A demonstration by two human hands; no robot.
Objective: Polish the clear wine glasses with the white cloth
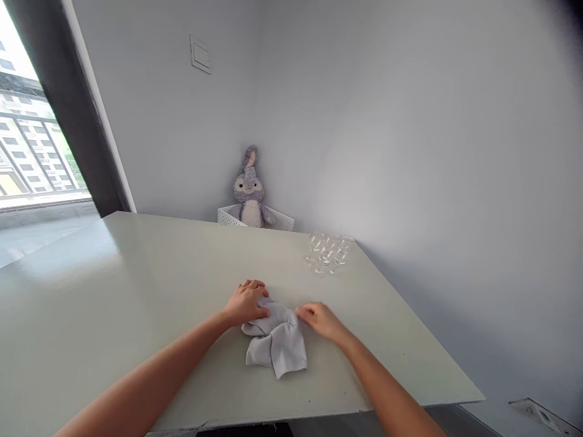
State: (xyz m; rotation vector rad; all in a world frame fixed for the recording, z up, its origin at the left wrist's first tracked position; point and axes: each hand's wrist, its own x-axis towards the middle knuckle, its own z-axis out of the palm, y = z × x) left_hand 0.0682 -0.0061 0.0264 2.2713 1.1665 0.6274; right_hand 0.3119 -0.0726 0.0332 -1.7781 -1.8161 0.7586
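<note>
A crumpled light grey cloth (277, 340) lies on the table in front of me, its lower corners spread towards the near edge. At its upper left, my left hand (247, 302) grips the cloth between the thumb and the curved fingers. My right hand (320, 318) is closed at the cloth's upper right edge, with thumb and fingertips pinched against it. How much fabric sits in that pinch is hidden by the fingers.
Several clear stemmed glasses (328, 252) stand grouped near the table's far right edge. Beyond the pale table (173, 261), a plush rabbit (249, 197) sits in a white perforated basket (285, 223). A wall (410, 182) runs along the right; a window is at left.
</note>
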